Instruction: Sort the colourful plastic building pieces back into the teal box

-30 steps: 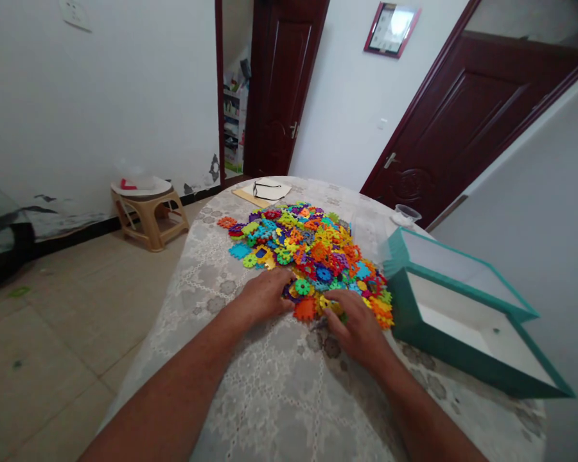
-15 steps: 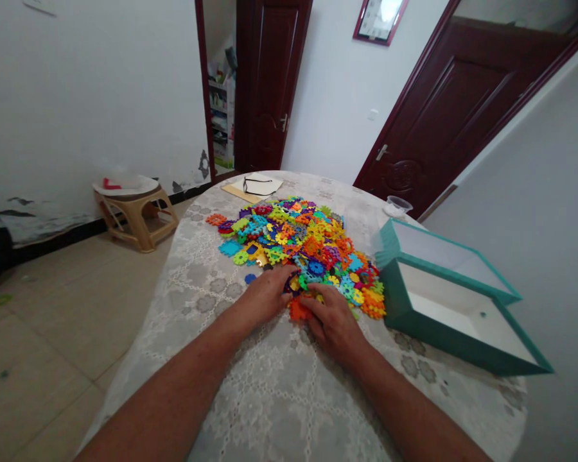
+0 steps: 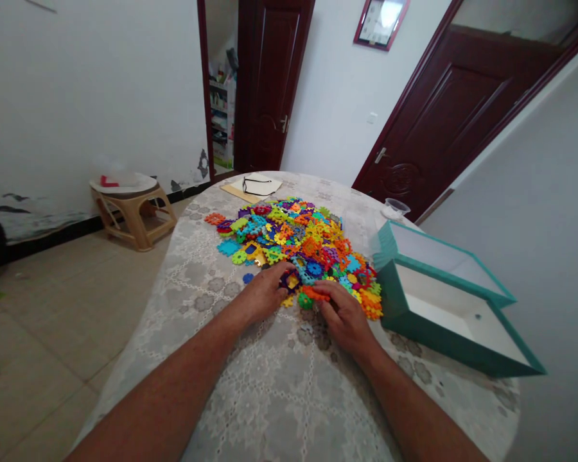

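Head view: L hand [image 3: 264, 294] is at the near edge of the pile [image 3: 289, 232], fingers clamped on a purple piece [image 3: 285, 283] w/ a yellow middle. R hand [image 3: 343, 314] is just right of it, fingers & thumb pinched on an orange piece [image 3: 315, 294], seen nearly edge-on. Green piece [image 3: 305, 301] sits btwn the hands, partly behind the orange one; can't tell if they touch. Small yellow piece [image 3: 288, 301] is on the near side of the L fingertips.

Pile (multicol. toothed pieces, flat & heaped) fills mid-counter, spreading far & right of the hands; blue disc [image 3: 248, 278] lies apart, just left of L hand. Counter [image 3: 270, 398] is round-edged, w/ a grey patterned cloth.

Right of pile: open teal box [image 3: 438, 340], white inside, a second teal-edged part along its far side. Clear cup [image 3: 397, 206] at far right edge. Far left: paper [image 3: 266, 181] w/ dark specs [image 3: 245, 185] on top.

Off the counter, left: tan stool [image 3: 142, 228] on the floor, white & red stuff on it. Far side: 2 dk red doors [image 3: 462, 102], wall frame [image 3: 380, 22] btwn them; stocked shelf [image 3: 220, 128] thru the doorway.
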`<action>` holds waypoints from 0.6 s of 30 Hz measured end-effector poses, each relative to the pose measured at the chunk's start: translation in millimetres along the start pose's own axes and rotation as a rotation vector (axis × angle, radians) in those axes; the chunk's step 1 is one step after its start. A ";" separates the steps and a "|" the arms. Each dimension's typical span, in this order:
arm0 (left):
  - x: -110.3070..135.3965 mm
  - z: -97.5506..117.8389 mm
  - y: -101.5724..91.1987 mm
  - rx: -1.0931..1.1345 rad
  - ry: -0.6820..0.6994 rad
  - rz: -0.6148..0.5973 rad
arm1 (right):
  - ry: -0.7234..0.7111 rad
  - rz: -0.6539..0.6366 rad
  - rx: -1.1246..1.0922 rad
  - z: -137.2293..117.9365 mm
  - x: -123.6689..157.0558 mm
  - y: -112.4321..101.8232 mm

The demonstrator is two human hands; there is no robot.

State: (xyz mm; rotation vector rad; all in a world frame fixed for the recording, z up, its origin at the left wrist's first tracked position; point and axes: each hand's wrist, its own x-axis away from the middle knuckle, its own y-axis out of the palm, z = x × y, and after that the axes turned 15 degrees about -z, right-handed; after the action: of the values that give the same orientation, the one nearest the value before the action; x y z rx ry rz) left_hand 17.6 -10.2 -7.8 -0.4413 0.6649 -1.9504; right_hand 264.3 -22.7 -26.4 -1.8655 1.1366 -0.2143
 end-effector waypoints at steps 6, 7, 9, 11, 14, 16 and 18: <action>1.1 -0.9 -1.4 0.007 -0.012 0.018 | -0.078 -0.156 0.025 -13.4 2.2 8.2; 1.4 -0.3 -1.9 0.003 -0.013 0.022 | -0.029 -0.156 0.000 -14.7 1.8 8.8; 2.1 2.0 -2.8 0.001 -0.026 0.028 | 0.108 -0.115 -0.060 -15.2 0.9 8.7; 2.8 5.4 -3.7 0.000 -0.034 0.036 | 0.230 -0.065 -0.126 -13.9 0.5 7.9; 4.1 11.2 -4.7 0.001 -0.026 0.045 | 0.288 -0.066 -0.168 -12.9 1.0 8.4; 5.0 14.2 -5.3 0.007 -0.022 0.040 | 0.283 -0.084 -0.158 -14.4 1.4 9.5; 5.8 15.5 -6.1 0.024 -0.022 0.031 | 0.278 -0.074 -0.161 -16.7 1.7 9.5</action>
State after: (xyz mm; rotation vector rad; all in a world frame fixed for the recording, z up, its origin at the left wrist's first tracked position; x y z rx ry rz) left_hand 19.6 -17.3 8.2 -0.4348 0.6306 -1.9199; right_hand 250.1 -35.8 -24.7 -2.0685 1.3040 -0.4469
